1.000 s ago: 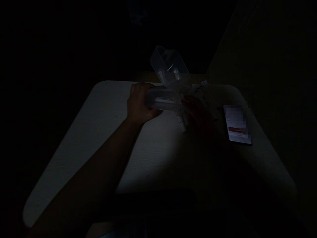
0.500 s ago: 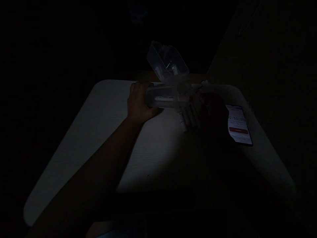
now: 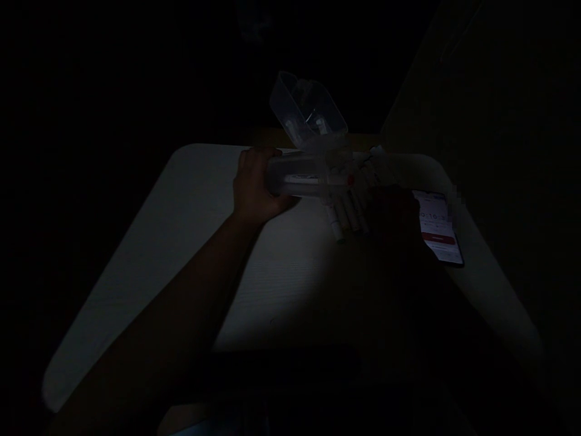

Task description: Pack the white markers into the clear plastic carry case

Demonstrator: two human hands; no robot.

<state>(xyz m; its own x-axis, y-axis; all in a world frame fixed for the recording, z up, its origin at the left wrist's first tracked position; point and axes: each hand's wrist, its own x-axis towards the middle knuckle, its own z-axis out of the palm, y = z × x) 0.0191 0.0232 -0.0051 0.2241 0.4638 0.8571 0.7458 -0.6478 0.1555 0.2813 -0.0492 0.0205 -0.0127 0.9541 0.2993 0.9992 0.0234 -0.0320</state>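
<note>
While the left hand (image 3: pixel 258 184) grasps a clear plastic case (image 3: pixel 295 178) with its lid (image 3: pixel 308 109) swung open, the right hand (image 3: pixel 393 212), too shadowed to show its grip, has shifted outward past the row of marker pens (image 3: pixel 347 215), partly covering a smartphone (image 3: pixel 436 225) on the white table (image 3: pixel 136 254).

Dim indoor room, home or office unclear: pale desk (image 3: pixel 149 254), smartphone (image 3: pixel 438 227) on top.

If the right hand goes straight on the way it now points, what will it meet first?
The right hand lies in deep shadow, but it seems to point up and left, so it would probably meet the marker pens first. Depth is unclear here.
</note>
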